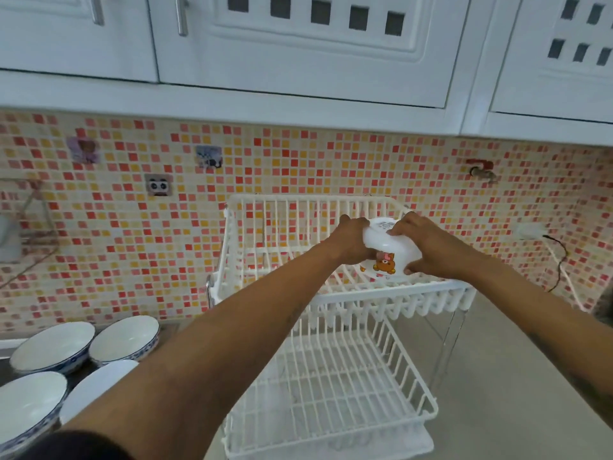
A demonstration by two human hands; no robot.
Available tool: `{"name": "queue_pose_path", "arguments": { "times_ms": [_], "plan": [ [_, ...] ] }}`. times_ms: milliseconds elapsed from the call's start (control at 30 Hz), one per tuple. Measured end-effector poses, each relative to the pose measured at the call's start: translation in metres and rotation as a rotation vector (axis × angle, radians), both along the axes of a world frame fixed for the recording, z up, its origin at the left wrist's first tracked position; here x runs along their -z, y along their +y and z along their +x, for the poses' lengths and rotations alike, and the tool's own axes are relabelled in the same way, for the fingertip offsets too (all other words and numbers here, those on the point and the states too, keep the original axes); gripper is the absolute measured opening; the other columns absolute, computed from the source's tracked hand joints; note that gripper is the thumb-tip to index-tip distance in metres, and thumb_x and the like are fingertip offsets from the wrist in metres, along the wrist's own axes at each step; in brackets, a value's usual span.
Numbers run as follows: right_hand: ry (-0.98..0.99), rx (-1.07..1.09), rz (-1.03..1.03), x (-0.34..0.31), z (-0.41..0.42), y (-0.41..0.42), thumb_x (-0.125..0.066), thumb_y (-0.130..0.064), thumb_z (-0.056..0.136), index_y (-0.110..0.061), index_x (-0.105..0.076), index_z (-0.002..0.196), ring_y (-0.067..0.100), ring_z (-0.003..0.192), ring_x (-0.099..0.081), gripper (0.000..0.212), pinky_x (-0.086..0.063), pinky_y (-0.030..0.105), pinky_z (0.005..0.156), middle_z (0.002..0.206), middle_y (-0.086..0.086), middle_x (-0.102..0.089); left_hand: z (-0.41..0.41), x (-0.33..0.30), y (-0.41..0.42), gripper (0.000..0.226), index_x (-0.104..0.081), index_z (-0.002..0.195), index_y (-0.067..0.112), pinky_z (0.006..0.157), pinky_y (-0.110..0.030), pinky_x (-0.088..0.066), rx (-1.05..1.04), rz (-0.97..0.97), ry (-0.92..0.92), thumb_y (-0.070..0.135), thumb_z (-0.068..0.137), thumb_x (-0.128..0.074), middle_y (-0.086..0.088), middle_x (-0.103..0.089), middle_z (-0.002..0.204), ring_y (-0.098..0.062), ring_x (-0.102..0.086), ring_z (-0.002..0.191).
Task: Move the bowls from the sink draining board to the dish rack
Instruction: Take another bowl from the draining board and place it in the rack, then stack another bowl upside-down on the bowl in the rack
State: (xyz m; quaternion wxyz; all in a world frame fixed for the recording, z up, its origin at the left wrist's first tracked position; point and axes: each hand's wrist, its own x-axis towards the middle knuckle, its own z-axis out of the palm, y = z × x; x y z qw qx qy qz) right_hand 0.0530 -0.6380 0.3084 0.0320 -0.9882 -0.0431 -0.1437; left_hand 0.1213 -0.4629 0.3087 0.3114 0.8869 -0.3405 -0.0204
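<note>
A white bowl with a bear picture [388, 255] is upside down over the top tier of the white two-tier wire dish rack [282, 227]. My left hand [353, 242] grips its left side and my right hand [428, 244] grips its right side. Whether the bowl touches the wires I cannot tell. Several white bowls with blue patterned outsides stand on the draining board at the lower left: one at the back left [53, 346], one at the back right [126, 338], one in front [28, 405], and one partly hidden by my left arm [89, 390].
The rack's lower tier [331, 393] holds nothing. Behind is a mosaic tiled wall with a red-handled tap [481, 169] and a wall socket with a black cable [560, 257] at the right. White cupboards hang overhead. Grey counter lies right of the rack.
</note>
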Motion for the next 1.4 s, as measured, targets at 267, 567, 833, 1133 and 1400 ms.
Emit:
{"name": "queue_pose_path", "arguments": {
  "times_ms": [267,567,833,1133,1400],
  "plan": [
    [-0.185,-0.145,0.137,-0.048,-0.013,0.082,-0.069,-0.033,0.082,-0.017,-0.045,0.136,0.028,0.145,-0.020,0.061,-0.024,0.048,0.117,0.154,0.010,-0.026,-0.009,-0.041,0.082,0.052,-0.052,0.133,0.002,0.090,-0.041,-0.059,-0.024,-0.407,0.101,0.028,0.091,-0.066,-0.016,-0.054,0.135,-0.030,-0.062,0.115],
    [-0.150,-0.679,1.159,-0.039,-0.011,0.328,-0.059,-0.023,0.092,-0.026,-0.064,0.085,0.014,0.087,-0.065,0.009,-0.058,0.029,0.075,0.086,-0.003,-0.067,-0.045,-0.036,0.306,0.015,-0.061,0.097,0.012,0.065,-0.021,-0.052,-0.352,-1.072,-0.057,0.026,0.098,-0.057,-0.003,-0.066,0.094,-0.010,-0.067,0.077],
    [0.398,-0.385,1.309,0.092,0.053,0.492,-0.056,-0.032,0.092,-0.013,-0.063,0.086,0.031,0.106,-0.064,0.021,-0.049,0.046,0.094,0.104,0.013,-0.069,-0.031,0.122,0.450,0.019,-0.064,0.087,0.014,0.063,-0.025,-0.045,-0.985,-1.011,0.329,0.027,0.097,-0.056,0.000,-0.067,0.083,-0.015,-0.061,0.066],
    [0.601,0.007,0.947,0.252,0.151,0.482,-0.043,-0.043,0.093,-0.004,-0.064,0.113,0.036,0.112,-0.059,0.048,-0.045,0.040,0.095,0.117,0.018,-0.067,-0.009,0.303,0.463,0.039,-0.061,0.086,0.001,0.055,-0.032,-0.048,-1.361,-1.061,0.728,0.035,0.099,-0.049,-0.029,-0.059,0.082,-0.034,-0.058,0.062],
    [0.709,0.095,0.934,0.303,0.192,0.496,-0.036,-0.039,0.097,-0.009,-0.058,0.090,0.026,0.089,-0.052,0.038,-0.037,0.033,0.071,0.094,0.013,-0.057,0.032,0.323,0.435,0.037,-0.058,0.125,-0.006,0.107,-0.041,-0.041,-1.341,-1.063,0.686,0.019,0.104,-0.040,-0.024,-0.059,0.132,-0.037,-0.054,0.124]
  ]
}}
